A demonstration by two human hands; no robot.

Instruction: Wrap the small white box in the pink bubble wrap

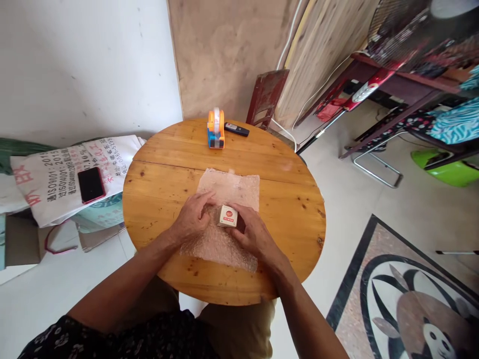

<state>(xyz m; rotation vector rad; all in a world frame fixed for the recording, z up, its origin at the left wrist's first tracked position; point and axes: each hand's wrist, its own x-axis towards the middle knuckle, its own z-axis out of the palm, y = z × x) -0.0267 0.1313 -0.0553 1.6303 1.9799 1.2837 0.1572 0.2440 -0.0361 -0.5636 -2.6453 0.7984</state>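
Note:
A small white box point(228, 216) with a red mark and red lettering on top sits on a sheet of clear bubble wrap point(230, 247). The wrap lies spread over the wooden table, under both hands. My right hand point(256, 232) grips the box from its right side, thumb toward the near edge and fingers at the far edge. To the left of the box, my left hand point(192, 218) rests on the wrap, thumb and fingers apart, holding nothing. A short gap separates it from the box.
Toward the back of the round wooden table point(292, 214) stand an orange and blue tape dispenser point(216, 129) and a dark remote-like object point(237, 129). At left, a phone point(91, 185) lies on a printed white sack point(63, 164). A chair point(267, 97) and fan point(368, 92) stand beyond.

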